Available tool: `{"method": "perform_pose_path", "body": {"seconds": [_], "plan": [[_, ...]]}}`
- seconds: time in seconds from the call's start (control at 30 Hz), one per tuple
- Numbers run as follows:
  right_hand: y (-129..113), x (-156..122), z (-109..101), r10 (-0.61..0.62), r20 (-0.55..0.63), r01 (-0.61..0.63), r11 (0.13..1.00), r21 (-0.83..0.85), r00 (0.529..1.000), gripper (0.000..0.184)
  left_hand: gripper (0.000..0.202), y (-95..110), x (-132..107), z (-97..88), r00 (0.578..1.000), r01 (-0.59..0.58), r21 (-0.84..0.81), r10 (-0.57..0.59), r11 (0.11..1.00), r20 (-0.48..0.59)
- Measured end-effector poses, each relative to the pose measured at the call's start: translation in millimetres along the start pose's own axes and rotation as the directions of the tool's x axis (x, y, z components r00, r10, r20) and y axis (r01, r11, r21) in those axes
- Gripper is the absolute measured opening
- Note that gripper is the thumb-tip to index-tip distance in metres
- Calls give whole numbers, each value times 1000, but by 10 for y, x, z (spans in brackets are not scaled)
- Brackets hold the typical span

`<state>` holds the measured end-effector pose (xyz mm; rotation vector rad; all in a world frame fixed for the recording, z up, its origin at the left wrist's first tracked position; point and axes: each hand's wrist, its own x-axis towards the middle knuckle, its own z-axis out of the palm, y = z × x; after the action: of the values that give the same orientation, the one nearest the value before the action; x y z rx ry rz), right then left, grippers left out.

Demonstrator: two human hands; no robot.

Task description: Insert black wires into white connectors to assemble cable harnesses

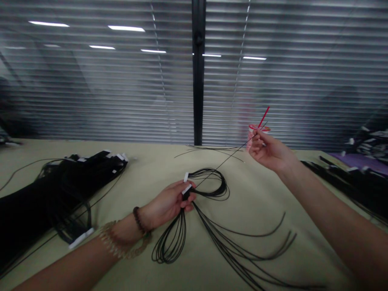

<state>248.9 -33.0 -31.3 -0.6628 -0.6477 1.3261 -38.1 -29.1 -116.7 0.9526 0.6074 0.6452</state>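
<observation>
My left hand (174, 198) is closed on a wire harness (222, 188) of thin black wires with white connectors (186, 189) at its ends. Some of its wires curl in loops to the right and below the hand; other loose ends fan out over the table toward the lower right. Raised at the right, my right hand (266, 149) pinches a single black wire (228, 155) between thumb and fingers. That wire runs in a taut, slanting line down to the connector in my left hand. Two bracelets circle my left wrist.
A thick black bundle of wires (87, 178) with white connectors lies on the table (145, 161) at left. More black wires (348, 182) lie at right near a purple item (351, 160). Several loose wires (209, 148) and a cup with a red straw (263, 117) stand behind, before window blinds.
</observation>
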Motion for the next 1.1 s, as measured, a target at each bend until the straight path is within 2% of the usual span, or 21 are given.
{"method": "perform_pose_path", "body": {"seconds": [0.17,0.27,0.33,0.4,0.47,0.53,0.6,0.67,0.77,0.93,1.1], "plan": [[37,3,35,-129,6,128,985,-113,992,14,17,8,-4,12,1000,5,15,-5,1000,-4],[283,-86,175,-241,33,238,908,-344,970,13,30,20,-18,57,999,6,56,-3,998,-45],[553,-203,295,-226,89,238,809,-537,970,12,35,30,-29,92,997,10,108,-1,994,-82],[858,-353,400,-115,172,203,687,-698,978,13,35,43,-41,117,994,38,147,-22,988,-109],[1133,-508,458,-38,247,227,546,-806,968,14,34,57,-53,127,991,70,162,-50,984,-127],[1327,-631,454,-66,326,325,391,-861,943,13,34,70,-64,122,987,92,174,-66,981,-146],[1424,-699,401,-127,394,413,251,-875,910,11,35,78,-71,108,988,96,189,-70,977,-140],[1445,-716,335,-171,410,437,169,-884,896,10,37,78,-74,89,991,98,207,-75,973,-114],[1422,-692,270,-179,394,422,158,-893,901,12,38,73,-71,70,993,96,223,-79,970,-84],[1434,-664,253,-128,479,495,160,-854,868,11,38,71,-68,77,990,110,239,-84,965,-116],[1449,-662,247,-129,457,472,147,-869,880,11,38,62,-68,73,991,102,224,-78,969,-112]]}}
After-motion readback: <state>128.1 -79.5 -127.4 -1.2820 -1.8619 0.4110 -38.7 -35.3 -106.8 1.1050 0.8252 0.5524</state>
